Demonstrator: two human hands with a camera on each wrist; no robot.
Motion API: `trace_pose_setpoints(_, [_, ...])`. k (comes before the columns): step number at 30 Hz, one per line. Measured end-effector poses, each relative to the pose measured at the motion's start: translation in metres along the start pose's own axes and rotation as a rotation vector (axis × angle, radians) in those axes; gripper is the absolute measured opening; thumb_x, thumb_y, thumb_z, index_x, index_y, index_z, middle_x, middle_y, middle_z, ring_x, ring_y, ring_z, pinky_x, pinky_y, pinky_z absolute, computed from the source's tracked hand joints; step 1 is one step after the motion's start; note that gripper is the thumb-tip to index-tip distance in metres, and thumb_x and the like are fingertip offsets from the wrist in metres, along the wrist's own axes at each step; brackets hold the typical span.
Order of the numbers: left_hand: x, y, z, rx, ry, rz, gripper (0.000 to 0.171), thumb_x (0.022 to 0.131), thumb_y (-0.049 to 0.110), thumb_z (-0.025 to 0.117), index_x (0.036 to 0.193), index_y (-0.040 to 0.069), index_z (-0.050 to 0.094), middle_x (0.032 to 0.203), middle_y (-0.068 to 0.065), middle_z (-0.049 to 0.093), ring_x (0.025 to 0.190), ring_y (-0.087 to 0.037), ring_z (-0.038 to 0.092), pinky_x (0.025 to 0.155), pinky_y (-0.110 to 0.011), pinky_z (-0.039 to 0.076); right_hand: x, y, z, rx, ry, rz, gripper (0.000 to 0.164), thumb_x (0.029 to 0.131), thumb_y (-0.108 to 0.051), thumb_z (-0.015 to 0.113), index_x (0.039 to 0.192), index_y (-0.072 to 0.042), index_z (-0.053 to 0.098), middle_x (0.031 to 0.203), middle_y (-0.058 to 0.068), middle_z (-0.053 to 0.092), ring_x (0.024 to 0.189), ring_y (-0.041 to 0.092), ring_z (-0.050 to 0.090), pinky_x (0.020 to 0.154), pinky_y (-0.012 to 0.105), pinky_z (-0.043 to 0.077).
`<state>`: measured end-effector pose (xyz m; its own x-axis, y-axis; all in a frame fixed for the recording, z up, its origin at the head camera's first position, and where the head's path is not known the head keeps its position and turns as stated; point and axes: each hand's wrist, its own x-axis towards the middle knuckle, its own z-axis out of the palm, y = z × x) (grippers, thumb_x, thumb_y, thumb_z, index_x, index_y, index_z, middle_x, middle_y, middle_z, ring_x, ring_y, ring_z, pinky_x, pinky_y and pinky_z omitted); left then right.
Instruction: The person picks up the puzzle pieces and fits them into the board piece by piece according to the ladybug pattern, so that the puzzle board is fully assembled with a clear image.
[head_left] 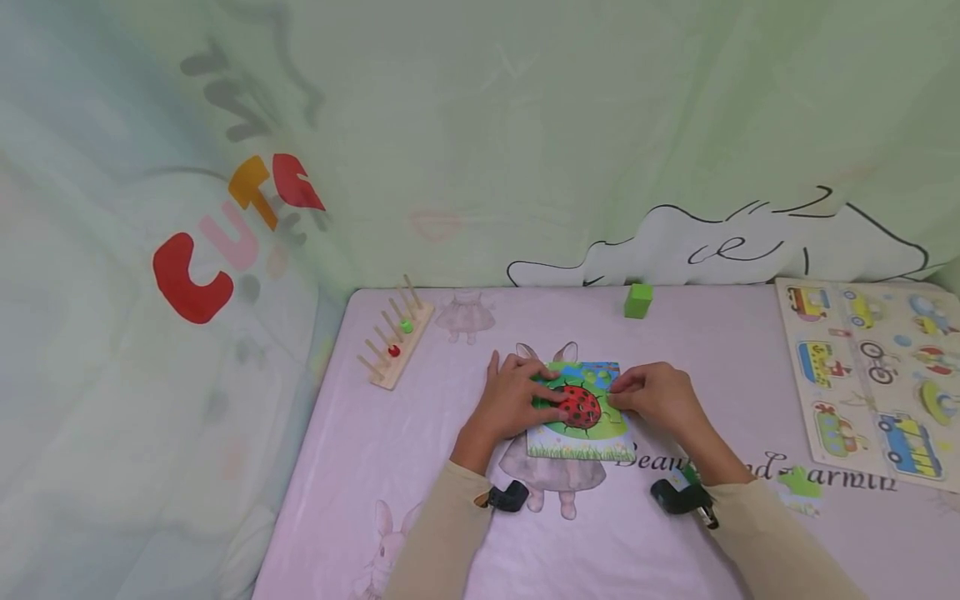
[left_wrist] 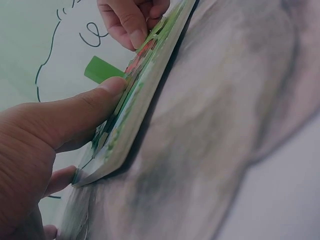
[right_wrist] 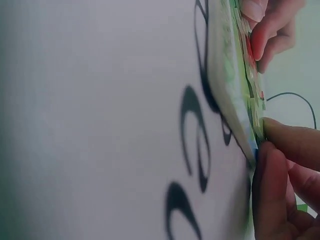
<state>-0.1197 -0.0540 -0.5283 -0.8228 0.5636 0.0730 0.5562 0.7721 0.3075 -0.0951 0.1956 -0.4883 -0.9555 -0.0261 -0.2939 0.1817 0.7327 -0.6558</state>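
A ladybug jigsaw puzzle (head_left: pixel 581 452) lies on the table, its red ladybug in the middle of a green and blue picture. My left hand (head_left: pixel 516 398) rests on its left part with fingers spread over the pieces. In the left wrist view the thumb (left_wrist: pixel 107 92) presses the top of the puzzle. At the puzzle's right side, my right hand (head_left: pixel 663 398) pinches a green puzzle piece (right_wrist: pixel 257 117) between thumb and finger. That piece is partly hidden by the fingertips.
Loose puzzle pieces (head_left: pixel 802 482) lie right of the right forearm. A vehicle peg board (head_left: pixel 862 400) is at the right. A green block (head_left: pixel 638 301) stands at the back. A wooden peg rack (head_left: pixel 405 350) with a red and a green bead sits at the left.
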Motion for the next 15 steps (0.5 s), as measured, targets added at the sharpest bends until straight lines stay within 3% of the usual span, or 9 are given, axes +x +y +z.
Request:
trace_pose_setpoints(7, [0.000,-0.001,-0.001,-0.001,0.003,0.005,0.036,0.083,0.065,0.073,0.114,0.046,0.076,0.133,0.019,0.063,0.124,-0.016,0.049,0.119,-0.072,0.019,0.004,0.000,-0.001,-0.012,-0.027,0.019,0.016,0.083,-0.021,0.082,0.091,-0.008,0.079,0.070,-0.002,0.068,0.074,0.019,0.058,0.064,0.029,0.043])
trace_pose_setpoints(12, [0.000,-0.001,0.000,-0.002,-0.002,0.007,0.036,0.083,0.065,0.072,0.114,0.046,0.076,0.134,0.019,0.063,0.124,-0.016,0.048,0.119,-0.072,0.018,0.004,0.006,-0.010,-0.060,-0.118,-0.057,0.023,0.082,-0.023,0.083,0.101,-0.010,0.080,0.083,0.002,0.070,0.080,0.020,0.058,0.067,0.030,0.043])
trace_pose_setpoints(15, [0.000,0.000,-0.001,-0.008,-0.005,0.006,0.036,0.084,0.064,0.073,0.114,0.045,0.076,0.135,0.018,0.063,0.125,-0.016,0.048,0.119,-0.072,0.017,0.003,0.011,-0.016,-0.110,-0.151,-0.124,0.028,0.079,-0.020,0.086,0.105,-0.013,0.082,0.097,0.006,0.075,0.093,0.026,0.063,0.073,0.034,0.047])
